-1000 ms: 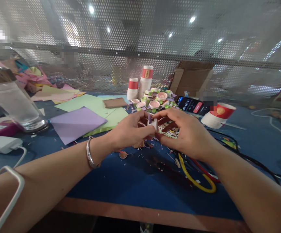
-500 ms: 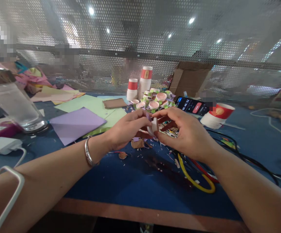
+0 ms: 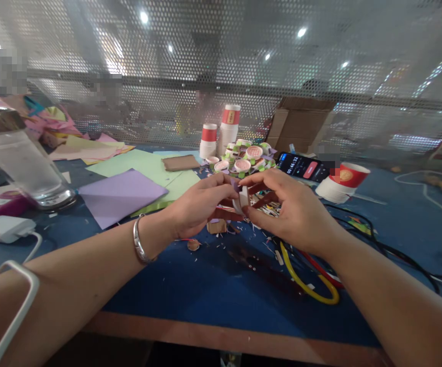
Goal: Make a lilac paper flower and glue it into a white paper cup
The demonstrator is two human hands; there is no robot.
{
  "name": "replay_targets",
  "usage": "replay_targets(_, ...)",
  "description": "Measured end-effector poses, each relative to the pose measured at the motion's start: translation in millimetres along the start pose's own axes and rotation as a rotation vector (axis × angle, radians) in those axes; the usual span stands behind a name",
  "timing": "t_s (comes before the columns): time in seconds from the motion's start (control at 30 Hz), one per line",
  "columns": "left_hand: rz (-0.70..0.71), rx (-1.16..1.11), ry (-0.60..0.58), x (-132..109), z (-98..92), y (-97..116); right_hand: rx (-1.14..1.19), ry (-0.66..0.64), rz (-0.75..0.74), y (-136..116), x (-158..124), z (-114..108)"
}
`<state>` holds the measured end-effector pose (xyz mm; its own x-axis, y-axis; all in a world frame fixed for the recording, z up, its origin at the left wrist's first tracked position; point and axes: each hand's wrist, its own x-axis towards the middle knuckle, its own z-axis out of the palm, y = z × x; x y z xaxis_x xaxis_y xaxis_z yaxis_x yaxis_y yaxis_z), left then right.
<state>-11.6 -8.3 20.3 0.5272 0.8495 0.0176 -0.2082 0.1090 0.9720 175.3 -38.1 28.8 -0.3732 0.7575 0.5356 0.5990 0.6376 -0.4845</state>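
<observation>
Near the middle of the view, a small round white piece (image 3: 242, 199) is held between both hands, with a bit of purple paper (image 3: 236, 184) at its upper left. My left hand (image 3: 207, 201) pinches it from the left, thumb on top. From the right, my right hand (image 3: 287, 204) grips its edge between thumb and fingers. Just behind the hands lies a heap of small round white pieces (image 3: 242, 165) with green and purple paper bits. Paper scraps (image 3: 272, 208) are strewn under and around the fingers.
Purple (image 3: 121, 196) and green paper sheets lie left, beside a glass jar (image 3: 33, 163). Stacked paper cups (image 3: 229, 125) stand behind. A phone (image 3: 301, 167), a tilted cup stack (image 3: 343, 182), black cables and a yellow loop (image 3: 308, 290) are on the right.
The white piece has turned slightly between my fingers. Both hands stay in nearly the same place, still closed on it.
</observation>
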Motion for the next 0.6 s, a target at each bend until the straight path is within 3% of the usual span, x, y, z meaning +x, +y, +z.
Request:
replay_targets(0.33, 0.013, -0.044, 0.073, -2, 7.2, -2, 0.032, -0.004, 0.045, 1, 0, 1)
replay_targets(0.6, -0.078, -0.094, 0.166, -6, 13.2, 0, 0.002, -0.030, 0.024, 3, 0, 3)
